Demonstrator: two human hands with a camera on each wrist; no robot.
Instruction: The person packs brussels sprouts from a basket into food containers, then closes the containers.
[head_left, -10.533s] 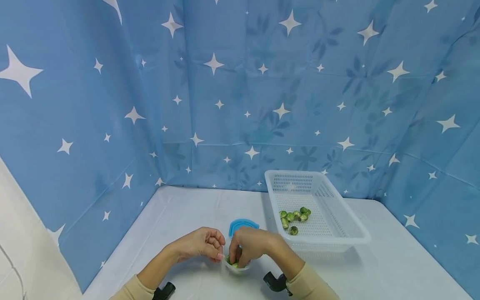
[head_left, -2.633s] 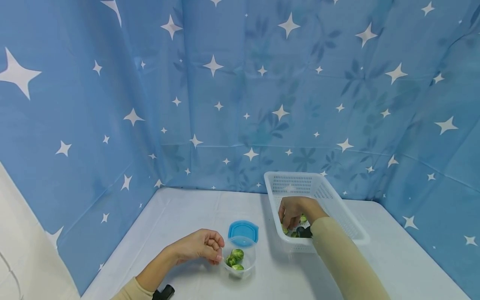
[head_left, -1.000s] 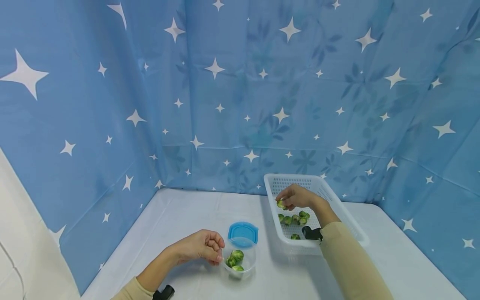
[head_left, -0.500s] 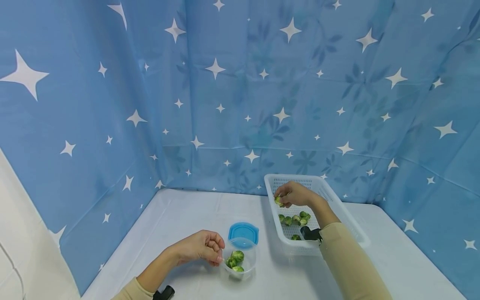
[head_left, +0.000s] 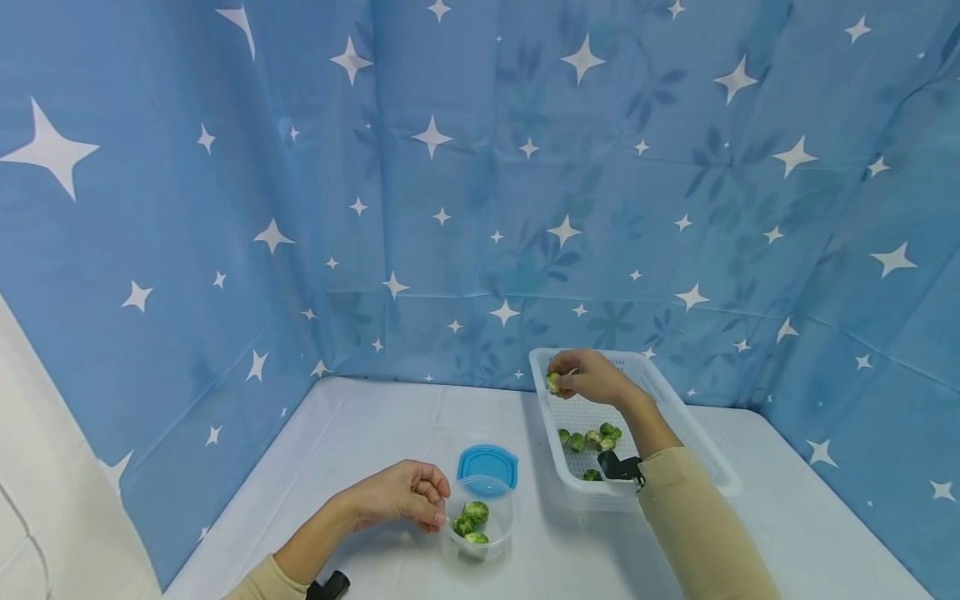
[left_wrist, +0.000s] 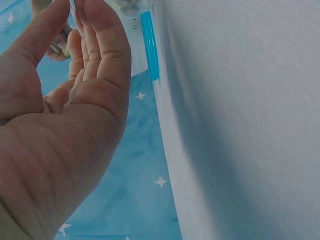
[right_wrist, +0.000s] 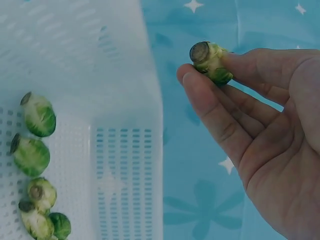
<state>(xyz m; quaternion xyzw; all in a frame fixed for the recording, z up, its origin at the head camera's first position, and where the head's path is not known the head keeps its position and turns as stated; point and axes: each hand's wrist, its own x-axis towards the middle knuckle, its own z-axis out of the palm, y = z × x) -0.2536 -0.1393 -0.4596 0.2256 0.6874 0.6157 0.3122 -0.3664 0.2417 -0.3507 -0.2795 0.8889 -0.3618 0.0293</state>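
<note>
My right hand (head_left: 592,377) pinches a Brussels sprout (right_wrist: 214,62) between thumb and fingers, its cut stem showing in the right wrist view. The hand is raised over the far left part of the white plastic basket (head_left: 716,457). Several Brussels sprouts (head_left: 577,442) lie on the basket floor beneath. At the table's front, my left hand (head_left: 397,496) pinches the rim of a small clear plastic tub (head_left: 504,527) from its left side. Inside the tub sit a few Brussels sprouts (head_left: 474,512). Only a sliver of the tub shows in the left wrist view.
Just behind the tub a blue lid (head_left: 487,461) lies flat, partly seen through the tub's wall. A white cloth (head_left: 390,417) covers the table. Blue star-patterned curtains (head_left: 465,183) close off the back and sides.
My right hand has left the tub, reached into the basket, taken a Brussels sprout and lifted it up, moving slightly left lately. My left hand stays at the tub's rim.
</note>
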